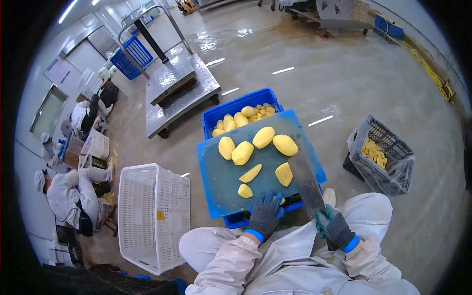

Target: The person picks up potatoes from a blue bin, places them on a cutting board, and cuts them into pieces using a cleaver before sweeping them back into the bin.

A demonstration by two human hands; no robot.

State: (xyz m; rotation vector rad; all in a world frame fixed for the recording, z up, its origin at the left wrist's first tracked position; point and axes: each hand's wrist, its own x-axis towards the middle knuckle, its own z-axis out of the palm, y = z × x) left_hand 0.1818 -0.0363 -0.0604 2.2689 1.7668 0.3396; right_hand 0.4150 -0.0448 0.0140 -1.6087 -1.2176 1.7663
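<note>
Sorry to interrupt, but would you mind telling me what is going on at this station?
A seated person in white workwear is cutting peeled potatoes on a blue cutting board laid over a blue crate that also holds potatoes. The right hand, gloved, grips a cleaver whose blade rests on the board. The left hand sits at the board's near edge by a cut piece. Whole and halved potatoes lie on the board. A white basket stands to the left.
</note>
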